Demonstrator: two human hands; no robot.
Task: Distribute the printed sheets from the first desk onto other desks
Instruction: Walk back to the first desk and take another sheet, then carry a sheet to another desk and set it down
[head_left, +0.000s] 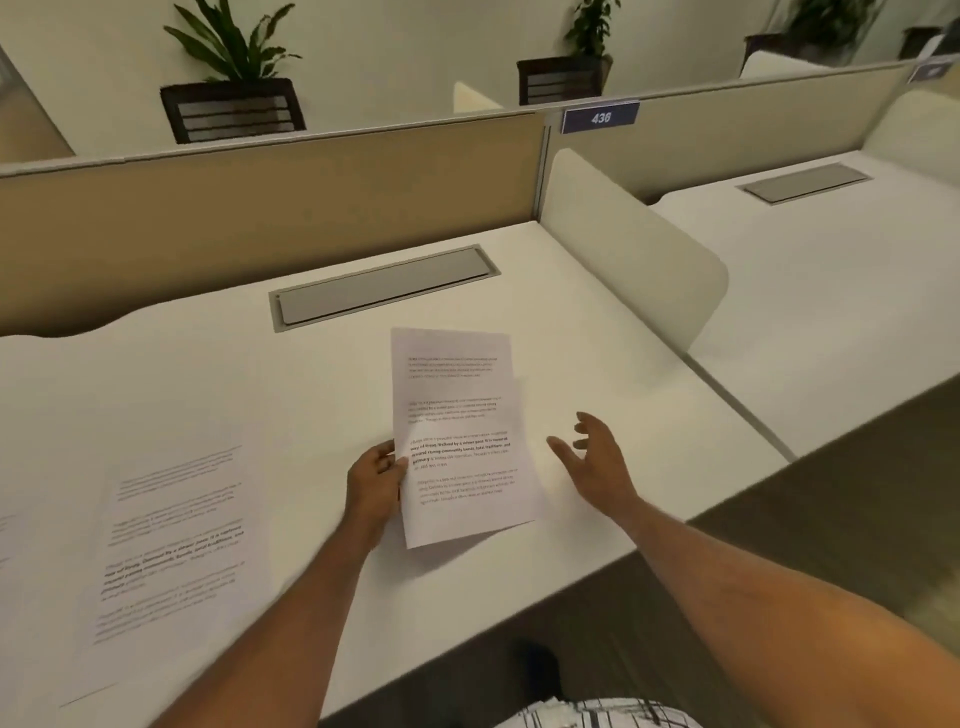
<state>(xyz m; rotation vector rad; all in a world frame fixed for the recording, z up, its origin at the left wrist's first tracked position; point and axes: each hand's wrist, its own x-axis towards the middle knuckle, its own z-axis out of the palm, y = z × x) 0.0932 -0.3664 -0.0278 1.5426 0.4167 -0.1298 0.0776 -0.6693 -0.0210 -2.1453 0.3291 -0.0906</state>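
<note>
My left hand (375, 480) grips the left edge of a few printed sheets (460, 415), held just above the white desk (311, 395) near its middle. A second sheet's edge peeks out behind the top one on the right. My right hand (597, 457) hovers to the right of the sheets with its fingers spread, holding nothing. Another printed sheet (176, 540) lies flat on the same desk at the front left. A further paper edge (8, 535) shows at the far left border.
A grey cable hatch (384, 286) is set in the desk behind the sheets. A white side divider (623, 249) separates it from the neighbouring desk (810, 291) on the right. A beige back partition (260, 208) carries a blue tag reading 436 (600, 117). Potted plants stand beyond.
</note>
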